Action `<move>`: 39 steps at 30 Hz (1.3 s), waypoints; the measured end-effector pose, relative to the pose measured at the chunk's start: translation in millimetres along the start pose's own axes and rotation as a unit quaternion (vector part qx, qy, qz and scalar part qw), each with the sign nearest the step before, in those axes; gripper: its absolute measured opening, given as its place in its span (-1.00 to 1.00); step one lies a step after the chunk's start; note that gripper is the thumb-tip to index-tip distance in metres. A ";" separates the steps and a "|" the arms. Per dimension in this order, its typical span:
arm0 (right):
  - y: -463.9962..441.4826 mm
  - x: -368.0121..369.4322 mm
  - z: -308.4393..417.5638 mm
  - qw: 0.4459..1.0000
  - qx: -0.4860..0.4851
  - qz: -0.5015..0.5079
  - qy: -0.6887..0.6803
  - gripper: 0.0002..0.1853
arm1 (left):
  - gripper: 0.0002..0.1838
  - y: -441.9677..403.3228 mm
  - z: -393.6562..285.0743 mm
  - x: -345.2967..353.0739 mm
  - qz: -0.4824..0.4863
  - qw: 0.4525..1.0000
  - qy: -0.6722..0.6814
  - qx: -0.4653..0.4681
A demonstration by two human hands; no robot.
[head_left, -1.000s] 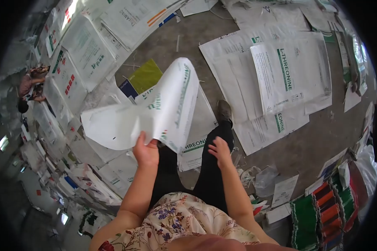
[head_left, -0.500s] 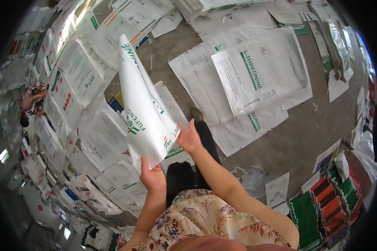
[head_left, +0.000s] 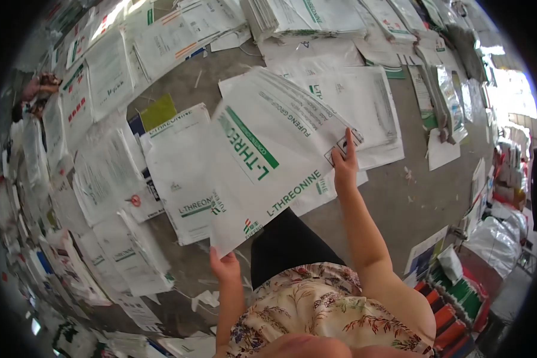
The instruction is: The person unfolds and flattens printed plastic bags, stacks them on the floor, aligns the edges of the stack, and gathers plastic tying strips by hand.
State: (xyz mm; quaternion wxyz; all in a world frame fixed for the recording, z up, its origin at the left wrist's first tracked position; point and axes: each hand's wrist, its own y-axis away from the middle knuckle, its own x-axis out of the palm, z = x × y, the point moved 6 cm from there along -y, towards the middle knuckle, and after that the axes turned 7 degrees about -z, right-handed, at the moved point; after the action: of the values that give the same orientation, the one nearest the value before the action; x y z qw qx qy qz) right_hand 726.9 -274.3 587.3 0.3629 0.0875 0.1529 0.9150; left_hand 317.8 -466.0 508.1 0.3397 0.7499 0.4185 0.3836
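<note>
A white printed bag (head_left: 250, 155) with green L-THREONINE lettering is stretched between both hands, its printed face toward the camera. My left hand (head_left: 225, 266) is closed on its lower left corner, thumb on top. On the right edge, my right hand (head_left: 345, 160) grips the bag with the index finger extended along it. Below and to the left, a similar bag stack (head_left: 179, 173) lies on the floor. Another stack of white bags (head_left: 373, 113) lies beyond the held bag, partly covered by it.
Piles of flattened white bags (head_left: 104, 173) line the left side, and more stacks (head_left: 316, 17) lie at the top. Green and orange bundles (head_left: 453, 304) sit at the lower right. A person (head_left: 40, 88) is at the far left. Grey floor (head_left: 394, 191) shows between piles.
The bag, curled before, is now spread flat. My right hand has moved from the near end to its right edge. The view has shifted, and the bag stack at left shows more.
</note>
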 end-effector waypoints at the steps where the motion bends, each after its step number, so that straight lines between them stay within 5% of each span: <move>1: 9.4 -16.0 13.0 0.997 -0.041 0.015 0.062 -0.30 | -0.63 -16.3 18.1 -44.4 -0.046 0.997 0.052 -0.042; 6: 38.7 -80.1 97.8 0.961 -0.175 0.029 0.210 -0.35 | -0.80 -57.9 102.2 -112.4 -0.107 0.980 0.036 -0.163; 8: 32.0 -112.0 123.7 0.969 -0.141 0.016 0.201 -0.37 | -0.83 -66.9 132.9 -108.8 -0.167 0.960 0.073 -0.212; 16: -40.6 -259.6 187.8 0.982 -0.167 -0.068 0.054 -0.39 | -0.87 -79.7 203.7 -12.3 -0.109 0.978 -0.059 -0.169; 19: -102.1 -323.9 189.9 0.975 -0.153 -0.122 0.106 -0.42 | -0.88 -93.1 239.4 29.8 -0.128 0.978 -0.064 -0.154; 25: -343.2 -417.5 145.6 0.951 -0.192 -0.072 0.230 -0.45 | -0.84 -105.5 291.4 221.7 -0.046 0.988 -0.143 0.047; 26: -378.5 -422.4 141.5 0.972 -0.169 -0.050 0.153 -0.45 | -0.82 -98.1 295.1 266.7 0.029 0.985 -0.147 0.089; 30: -462.6 -449.2 163.8 0.974 -0.175 -0.035 0.141 -0.44 | -0.69 -36.6 317.2 374.2 0.049 0.943 -0.180 0.275; 34: -472.2 -476.3 165.7 0.990 -0.144 0.002 0.008 -0.47 | -0.67 12.5 339.8 382.6 0.053 0.926 -0.133 0.349; 39: -475.4 -548.5 69.4 0.995 -0.083 -0.044 -0.032 -0.41 | -0.66 -35.3 387.6 287.0 0.011 0.926 -0.194 0.323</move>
State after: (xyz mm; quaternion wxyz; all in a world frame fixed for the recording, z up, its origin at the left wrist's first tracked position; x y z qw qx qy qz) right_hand 1444.3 -310.2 462.2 0.4135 0.0797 0.0685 0.9044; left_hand 740.0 -269.3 378.2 0.1498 0.8832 0.4375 0.0781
